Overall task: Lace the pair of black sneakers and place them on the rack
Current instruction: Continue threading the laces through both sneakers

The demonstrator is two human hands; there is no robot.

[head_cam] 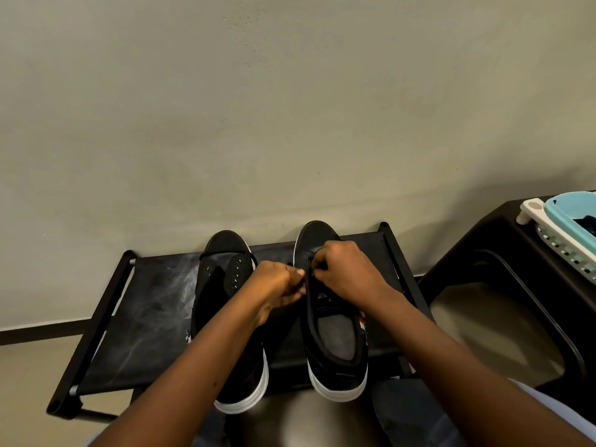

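Two black sneakers with white soles stand side by side on a low black rack [142, 317], toes toward the wall. The left sneaker [225, 317] has bare eyelets with a lace only across its front. Both hands work at the eyelet area of the right sneaker [335, 346]. My left hand [277, 285] pinches something at that shoe's left eyelet edge, most likely the black lace, which blends into the shoe. My right hand [345, 272] has its fingers curled over the upper near the toe, gripping there. The lace itself is barely visible.
A pale wall rises directly behind the rack. A black stand [503, 285] sits to the right, carrying a blue and white plastic basket [567, 227]. My knees in dark trousers are at the bottom edge. Tan floor shows left of the rack.
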